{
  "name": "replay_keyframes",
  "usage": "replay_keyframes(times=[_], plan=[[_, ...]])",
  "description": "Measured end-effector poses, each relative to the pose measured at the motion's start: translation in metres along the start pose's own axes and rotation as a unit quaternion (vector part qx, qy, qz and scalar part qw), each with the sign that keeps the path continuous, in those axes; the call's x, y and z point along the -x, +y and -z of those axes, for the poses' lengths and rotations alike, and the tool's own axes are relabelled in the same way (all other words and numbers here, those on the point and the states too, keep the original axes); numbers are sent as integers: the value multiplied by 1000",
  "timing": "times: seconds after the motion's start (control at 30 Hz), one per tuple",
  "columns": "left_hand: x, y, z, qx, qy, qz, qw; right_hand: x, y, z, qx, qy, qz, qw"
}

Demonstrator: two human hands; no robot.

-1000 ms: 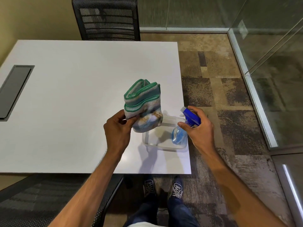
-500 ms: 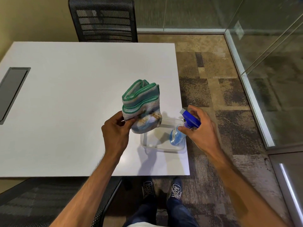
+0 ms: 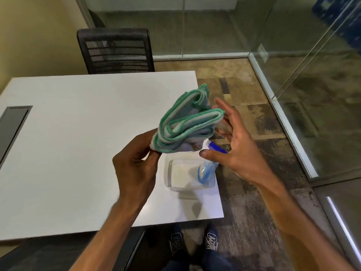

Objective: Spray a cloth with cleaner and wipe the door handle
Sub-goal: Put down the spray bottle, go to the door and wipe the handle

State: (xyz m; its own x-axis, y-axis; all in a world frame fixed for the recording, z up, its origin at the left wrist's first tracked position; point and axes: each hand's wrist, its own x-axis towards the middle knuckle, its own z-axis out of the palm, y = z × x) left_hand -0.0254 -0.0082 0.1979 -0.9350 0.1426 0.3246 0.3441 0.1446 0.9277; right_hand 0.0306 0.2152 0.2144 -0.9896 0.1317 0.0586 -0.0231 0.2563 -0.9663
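My left hand (image 3: 134,167) pinches the lower corner of a folded cloth (image 3: 187,124), pale with green stitched edges, and holds it up above the table. My right hand (image 3: 234,145) is spread open just right of the cloth, fingers near its folds, holding nothing. The spray bottle (image 3: 207,169), clear blue with a dark blue nozzle, stands in a clear plastic tray (image 3: 175,184) below both hands, partly hidden by the right thumb. No door handle shows.
The white table (image 3: 78,153) has a dark cable hatch (image 3: 13,126) at its left. A black mesh chair (image 3: 115,51) stands at the far side. Glass walls (image 3: 312,94) run along the right over patterned carpet. My shoes (image 3: 195,243) show below the table edge.
My right hand let go of the spray bottle, which now stands in the tray, and rose open beside the cloth. The left hand tilted the cloth rightward. The view lifted.
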Motion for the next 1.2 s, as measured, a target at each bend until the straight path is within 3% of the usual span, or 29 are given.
replay_keyframes(times=[0.2, 0.3, 0.4, 0.53, 0.63, 0.7, 0.77, 0.83, 0.9, 1.0, 1.2], plan=[[2, 23, -8, 61, -103, -98, 988, 24, -16, 11, -115, 47, 95, 988], [2, 28, -17, 62, -183, -135, 972, 52, -11, 29, 62, 118, 181, 974], [1, 38, -33, 30, -243, -159, 956, 87, -9, 43, 196, 189, 261, 926], [4, 62, -66, 104, -314, 24, 944, 135, 1, 63, 345, 236, 302, 857], [14, 82, -87, 109, -359, 87, 923, 173, 13, 82, 440, 264, 311, 800], [31, 99, -96, 33, -430, 15, 902, 197, 23, 94, 492, 268, 298, 773], [60, 112, -114, -130, -494, -175, 842, 223, 35, 108, 527, 283, 266, 756], [89, 109, -141, -204, -480, -369, 769, 248, 48, 120, 542, 294, 228, 753], [118, 100, -174, -210, -448, -484, 722, 276, 58, 134, 548, 311, 196, 751], [156, 90, -218, -205, -415, -546, 699, 313, 67, 153, 558, 343, 176, 735], [212, 93, -287, -192, -403, -578, 683, 383, 84, 187, 582, 387, 142, 701]])
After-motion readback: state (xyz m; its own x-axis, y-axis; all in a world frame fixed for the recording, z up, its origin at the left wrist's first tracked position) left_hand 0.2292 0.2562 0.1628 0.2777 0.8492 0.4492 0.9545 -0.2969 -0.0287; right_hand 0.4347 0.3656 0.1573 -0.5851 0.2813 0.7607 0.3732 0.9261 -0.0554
